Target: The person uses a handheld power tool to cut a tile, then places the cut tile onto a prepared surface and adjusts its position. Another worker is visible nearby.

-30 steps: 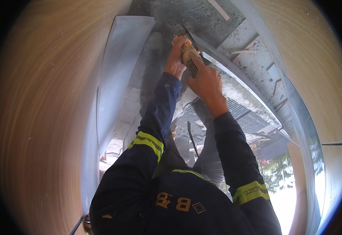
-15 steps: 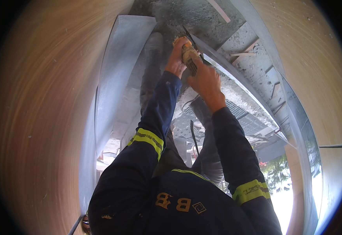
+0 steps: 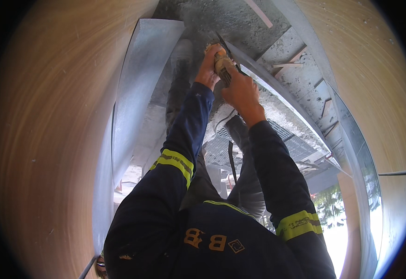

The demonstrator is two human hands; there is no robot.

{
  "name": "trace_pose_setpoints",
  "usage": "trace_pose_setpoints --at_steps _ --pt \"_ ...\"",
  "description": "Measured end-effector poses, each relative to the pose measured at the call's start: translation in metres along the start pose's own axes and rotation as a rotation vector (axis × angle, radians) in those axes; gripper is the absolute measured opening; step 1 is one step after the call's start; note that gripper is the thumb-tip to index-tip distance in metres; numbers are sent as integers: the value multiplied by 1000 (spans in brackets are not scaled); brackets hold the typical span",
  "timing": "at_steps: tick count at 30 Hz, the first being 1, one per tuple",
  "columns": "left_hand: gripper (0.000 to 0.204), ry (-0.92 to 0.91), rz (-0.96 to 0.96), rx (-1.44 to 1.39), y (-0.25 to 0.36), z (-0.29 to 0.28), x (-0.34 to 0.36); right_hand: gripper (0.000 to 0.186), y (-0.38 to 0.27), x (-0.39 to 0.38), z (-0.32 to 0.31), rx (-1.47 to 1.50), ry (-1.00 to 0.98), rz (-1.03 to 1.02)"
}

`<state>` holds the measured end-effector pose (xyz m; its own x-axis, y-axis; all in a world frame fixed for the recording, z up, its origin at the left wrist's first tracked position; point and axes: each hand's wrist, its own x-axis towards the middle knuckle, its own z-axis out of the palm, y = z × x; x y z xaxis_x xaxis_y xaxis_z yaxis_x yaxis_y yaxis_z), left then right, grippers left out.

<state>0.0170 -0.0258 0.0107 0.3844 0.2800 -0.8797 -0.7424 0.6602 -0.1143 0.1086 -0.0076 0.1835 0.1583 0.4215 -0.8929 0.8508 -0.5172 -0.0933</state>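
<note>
Both hands hold a yellow and dark angle grinder (image 3: pixel 222 64) out in front of me, far up the view. My left hand (image 3: pixel 208 69) is wrapped around its front part, by the yellow head. Farther back, my right hand (image 3: pixel 244 94) grips the body, fingers closed. A thin dark disc edge shows beside the tool, along the near end of a long grey slab edge (image 3: pixel 277 84). Where exactly the disc touches is hard to make out. Hazy dust hangs near the tool.
A tall grey panel (image 3: pixel 149 60) stands on the left. Rough concrete floor (image 3: pixel 249 37) carries several wood strips, one a pinkish strip (image 3: pixel 258 13). A dark grid mat (image 3: pixel 289 142) lies under the slab edge. Curved wooden surfaces (image 3: pixel 49 139) fill both sides; my legs and boot are below.
The hands and grinder stay nearly in place, with the right hand and forearm shifted very slightly up and left. The dark strap hanging by my legs has swung a little.
</note>
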Motion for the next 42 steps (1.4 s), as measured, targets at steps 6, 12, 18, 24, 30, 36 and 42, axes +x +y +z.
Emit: trace_pose_setpoints --at_steps 6,12,18,24,30,36,42 --pt "28 20 24 3 -2 -6 1 84 -2 -6 -4 17 27 -26" --pt "30 13 14 14 -1 15 -20 79 0 -25 -8 23 69 -53" --pt "30 17 11 23 -1 15 -24 79 1 -31 -10 18 78 -76" --pt "30 23 4 31 -3 19 -30 80 4 -36 -9 25 87 -58" --pt "43 10 9 47 -2 17 -32 81 2 -40 -12 35 77 -64" --pt "30 -5 22 38 -1 25 -40 82 2 -43 -12 32 84 -59" --pt "31 29 44 22 -4 21 -31 82 5 -32 -8 11 64 -53"
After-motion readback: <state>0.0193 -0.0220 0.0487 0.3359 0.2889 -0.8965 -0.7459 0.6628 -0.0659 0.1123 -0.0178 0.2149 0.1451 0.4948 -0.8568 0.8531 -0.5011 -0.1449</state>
